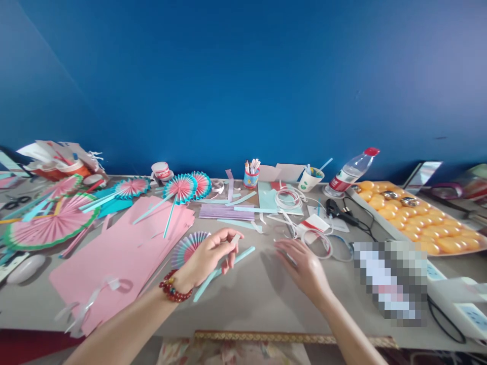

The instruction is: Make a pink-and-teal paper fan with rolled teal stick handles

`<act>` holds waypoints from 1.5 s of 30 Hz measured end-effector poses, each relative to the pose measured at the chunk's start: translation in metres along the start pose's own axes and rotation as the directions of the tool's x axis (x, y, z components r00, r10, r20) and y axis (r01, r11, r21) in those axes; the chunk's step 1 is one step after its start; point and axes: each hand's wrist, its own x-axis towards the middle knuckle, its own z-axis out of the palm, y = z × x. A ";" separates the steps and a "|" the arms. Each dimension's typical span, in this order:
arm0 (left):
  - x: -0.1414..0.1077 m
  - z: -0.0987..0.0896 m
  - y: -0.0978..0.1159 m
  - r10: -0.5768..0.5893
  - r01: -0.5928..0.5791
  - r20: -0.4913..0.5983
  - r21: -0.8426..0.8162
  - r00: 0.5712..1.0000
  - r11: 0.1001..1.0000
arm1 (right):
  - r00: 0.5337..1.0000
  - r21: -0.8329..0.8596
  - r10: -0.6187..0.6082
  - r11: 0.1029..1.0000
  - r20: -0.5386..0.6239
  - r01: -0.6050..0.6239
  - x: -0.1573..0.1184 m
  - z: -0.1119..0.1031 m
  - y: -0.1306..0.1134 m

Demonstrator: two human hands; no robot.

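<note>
My left hand (216, 253), with a red bead bracelet on its wrist, pinches a small whitish piece (236, 239) between thumb and forefinger. Its exact kind is hard to make out. Below that hand a light-blue paper strip (244, 255) lies slantwise on the table. Partly behind the hand is a pleated pink, blue and lilac paper fan (190, 249). To the right, my right hand (304, 266) hovers low over the table, its fingers stretched leftward and a ring on one of them. Nothing shows in it; its thumb is hidden.
Pink paper sheets (110, 253) and finished fans (180, 189) spread over the left. Behind the hands lie lilac strips (227, 212) and a pen cup (251, 177). Rightward are coiled white cords (288, 197), a glue gun (340, 213), a bottle (348, 175), an orange-ball tray (418, 218) and a power strip (462, 309).
</note>
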 end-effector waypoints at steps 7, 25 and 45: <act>0.006 -0.002 -0.016 -0.044 0.046 -0.024 0.108 0.999 0.993 | 0.933 0.018 -0.043 0.999 0.357 0.039 0.041 0.035 -0.029; 0.017 -0.005 -0.036 -0.115 0.116 0.083 -0.010 0.990 0.993 | 0.922 -0.017 -0.386 0.922 -0.038 0.386 0.045 0.019 -0.033; 0.012 0.004 -0.042 -0.155 0.166 0.150 -0.062 0.976 0.984 | 0.887 0.858 0.258 0.256 0.383 -0.445 0.042 0.042 -0.043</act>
